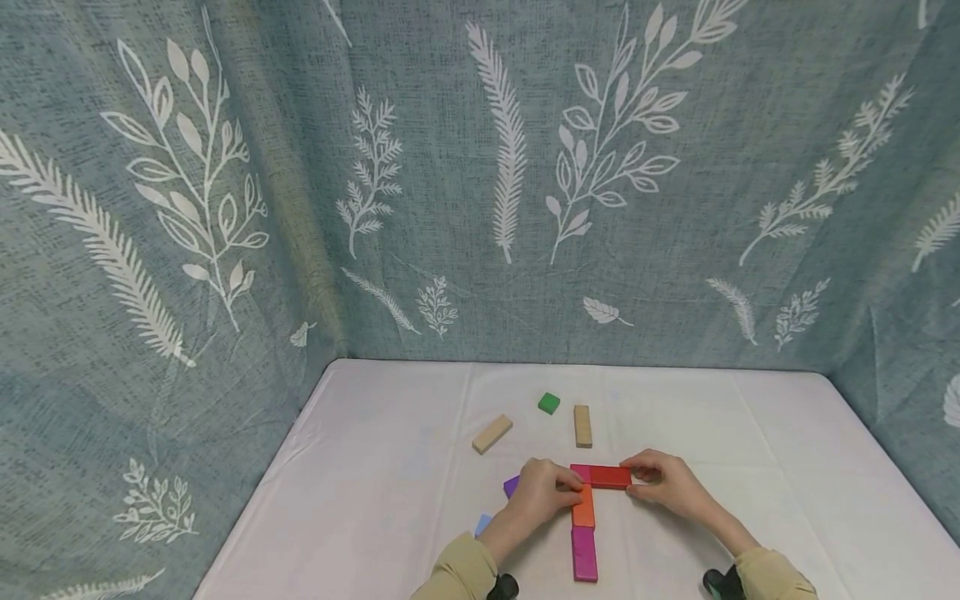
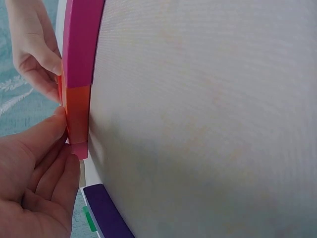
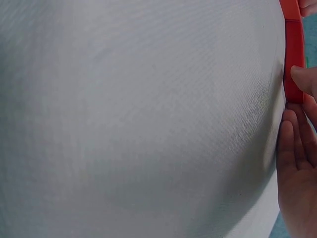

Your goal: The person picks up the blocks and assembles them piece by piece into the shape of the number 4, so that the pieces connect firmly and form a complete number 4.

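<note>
A row of coloured wooden blocks lies on the white table. It runs from a magenta block point(image 1: 584, 554) through an orange block point(image 1: 588, 512) to a small pink block point(image 1: 580, 471). From the pink one, a red block point(image 1: 610, 477) extends to the right, forming a corner. My left hand point(image 1: 542, 493) holds the orange block at its far end, fingertips right by the pink one; thumb and bent fingers also show in the left wrist view. At the red block's right end, my right hand point(image 1: 667, 482) pinches with the thumb on its near side.
Beyond the row lie two plain wooden blocks, one angled point(image 1: 492, 434) and one straight point(image 1: 582, 427), and a green block point(image 1: 549, 403). A purple block point(image 2: 106, 210) and a light blue block point(image 1: 482, 524) are partly hidden by my left arm. Patterned curtain point(image 1: 465, 325) surrounds the table.
</note>
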Tool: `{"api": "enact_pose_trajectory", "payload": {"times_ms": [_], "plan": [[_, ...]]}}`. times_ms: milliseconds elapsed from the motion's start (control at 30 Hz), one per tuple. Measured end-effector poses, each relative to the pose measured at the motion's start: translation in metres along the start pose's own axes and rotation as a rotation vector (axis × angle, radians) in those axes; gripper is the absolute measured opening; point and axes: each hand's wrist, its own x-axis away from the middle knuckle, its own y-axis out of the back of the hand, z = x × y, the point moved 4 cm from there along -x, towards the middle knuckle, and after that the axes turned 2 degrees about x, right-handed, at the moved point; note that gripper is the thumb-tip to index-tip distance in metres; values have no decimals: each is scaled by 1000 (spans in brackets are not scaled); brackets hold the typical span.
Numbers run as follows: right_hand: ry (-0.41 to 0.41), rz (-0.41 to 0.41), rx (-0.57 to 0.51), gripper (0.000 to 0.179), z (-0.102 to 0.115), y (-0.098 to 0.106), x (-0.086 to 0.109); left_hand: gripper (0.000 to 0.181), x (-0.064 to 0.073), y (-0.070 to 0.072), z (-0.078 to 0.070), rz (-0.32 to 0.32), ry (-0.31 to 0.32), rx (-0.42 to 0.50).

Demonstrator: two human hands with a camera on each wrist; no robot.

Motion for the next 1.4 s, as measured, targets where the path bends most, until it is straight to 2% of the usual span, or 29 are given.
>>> {"api": "enact_pose_trajectory", "payload": {"times_ms": [400, 933, 1167, 1400], "plan": [[-14, 7, -34, 34, -3, 0, 0, 10, -1, 0, 0, -24, -22, -17], [-25, 9, -42, 35, -2, 1, -1, 9, 0, 0, -1, -24, -12, -13], [-26, 9, -57, 35, -4, 0, -1, 9, 1, 3, -4, -47, -77, -13], [-38, 7, -60, 36, -3, 1, -1, 9, -1, 0, -1, -31, -28, -11]]}}
